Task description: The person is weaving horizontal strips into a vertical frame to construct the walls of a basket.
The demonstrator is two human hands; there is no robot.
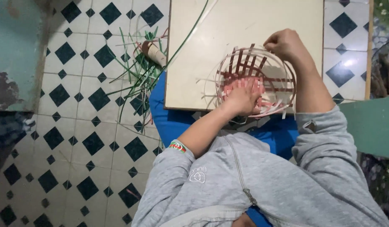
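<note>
Floor: black-and-white tiled floor [85, 126], with loose green strips [137, 80] and a cardboard roll [154, 52] scattered left of the board.
Table: pale board [245, 25] lying across the lap.
Basket: half-woven basket [270, 84] of red and white strips, sitting at the board's near edge.
Left hand: left hand [243, 98] pressed flat inside the basket base, fingers spread, gripping nothing.
Right hand: right hand [285, 44] at the far rim, fingers closed around a strip.
Risk: judged, the basket could slide off the near edge if the pull outweighs the pressing hand; unfastened uprights may spring loose.
</note>
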